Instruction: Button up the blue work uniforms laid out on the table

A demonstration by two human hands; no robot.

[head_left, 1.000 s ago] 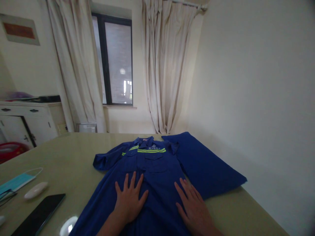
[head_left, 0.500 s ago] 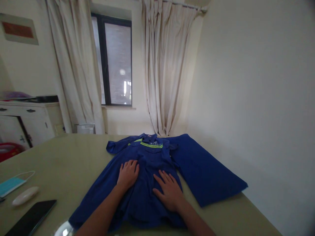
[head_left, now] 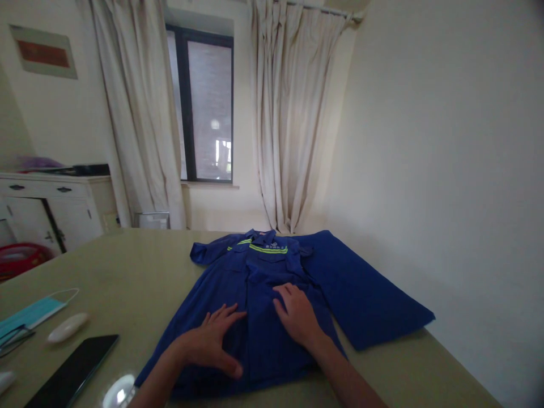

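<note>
- Head view: a dark-blue short-sleeved cloth shirt with yellow-green stripes [head_left: 266, 300] lies spread on the pale-green table [head_left: 140, 272], collar toward the window wall.
- The left hand [head_left: 210, 343] is over its lower front, fingers spread, gripping nothing; contact is unclear.
- The right hand [head_left: 296, 316] is on its other front half, fingers loosely extended, unclenched.
- A flat dark-blue cloth piece [head_left: 369, 294] lies beside it, at right.
</note>
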